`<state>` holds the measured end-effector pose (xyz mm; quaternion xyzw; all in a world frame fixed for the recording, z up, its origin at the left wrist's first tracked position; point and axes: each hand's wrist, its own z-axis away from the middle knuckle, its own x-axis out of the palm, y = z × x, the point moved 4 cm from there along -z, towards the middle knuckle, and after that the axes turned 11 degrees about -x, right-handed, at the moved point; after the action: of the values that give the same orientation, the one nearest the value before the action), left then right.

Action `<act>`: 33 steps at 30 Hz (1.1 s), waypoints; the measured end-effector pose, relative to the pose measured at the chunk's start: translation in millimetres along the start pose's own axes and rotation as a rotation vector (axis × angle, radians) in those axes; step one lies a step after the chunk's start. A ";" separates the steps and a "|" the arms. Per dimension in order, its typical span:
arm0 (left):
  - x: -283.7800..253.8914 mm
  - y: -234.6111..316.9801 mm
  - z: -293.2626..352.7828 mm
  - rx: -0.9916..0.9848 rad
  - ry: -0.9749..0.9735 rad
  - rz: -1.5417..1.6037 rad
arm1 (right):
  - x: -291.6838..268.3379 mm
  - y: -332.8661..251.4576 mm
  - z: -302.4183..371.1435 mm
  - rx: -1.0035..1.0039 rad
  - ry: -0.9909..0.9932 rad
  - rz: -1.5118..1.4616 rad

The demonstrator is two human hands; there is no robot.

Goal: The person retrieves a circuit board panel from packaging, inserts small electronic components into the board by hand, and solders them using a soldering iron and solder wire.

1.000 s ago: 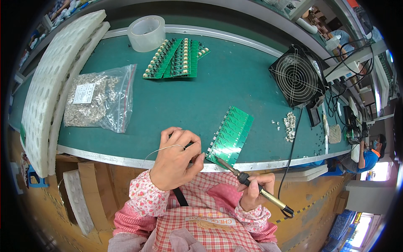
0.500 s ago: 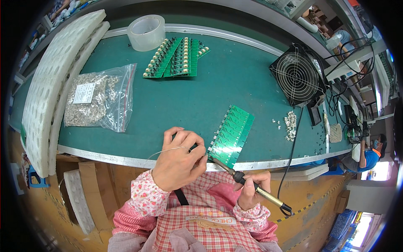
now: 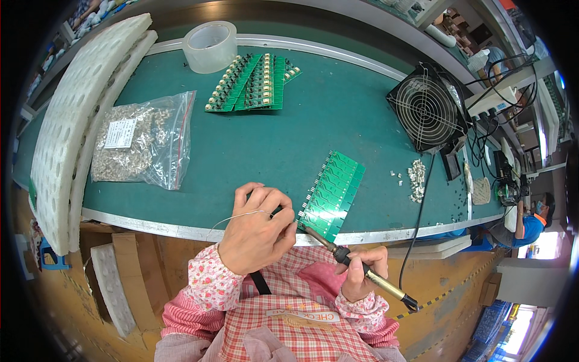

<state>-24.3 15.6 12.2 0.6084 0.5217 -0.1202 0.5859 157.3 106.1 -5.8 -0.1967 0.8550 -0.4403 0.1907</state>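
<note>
A green circuit board panel (image 3: 332,194) lies near the front edge of the green bench, with a row of pins along its left side. My right hand (image 3: 365,269) grips a soldering iron (image 3: 380,282) by its handle, and the tip meets the panel's near left corner. Just left of that corner, my left hand (image 3: 258,228) is closed with its fingertips pinched together. A thin solder wire (image 3: 238,215) runs over the back of this hand and between its fingers. The exact point where tip and wire meet is too small to make out.
A stack of circuit boards (image 3: 256,84) sits at the back beside a clear tape roll (image 3: 210,47). At left are a bag of small white connectors (image 3: 142,142) and white foam trays (image 3: 78,120). A black fan (image 3: 427,108) and loose connectors (image 3: 417,181) occupy the right; a cord hangs there.
Both hands hold nearly the same place. The solder wire's loose loop has shifted slightly left, and the soldering iron's rear end has dipped a little.
</note>
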 end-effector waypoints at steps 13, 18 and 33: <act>1.4 -2.0 0.8 -0.015 0.020 0.028 | -3.5 -0.8 0.4 0.059 0.093 -0.031; 3.0 0.9 -0.3 0.005 -0.010 0.001 | -5.0 4.0 2.8 0.128 0.065 -0.090; 5.8 3.6 -0.6 0.003 0.002 -0.058 | -1.8 2.2 -2.4 0.121 0.009 -0.059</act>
<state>-19.3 19.8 10.1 0.5940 0.5393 -0.1373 0.5809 157.2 109.8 -6.0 -0.2079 0.8217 -0.4974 0.1852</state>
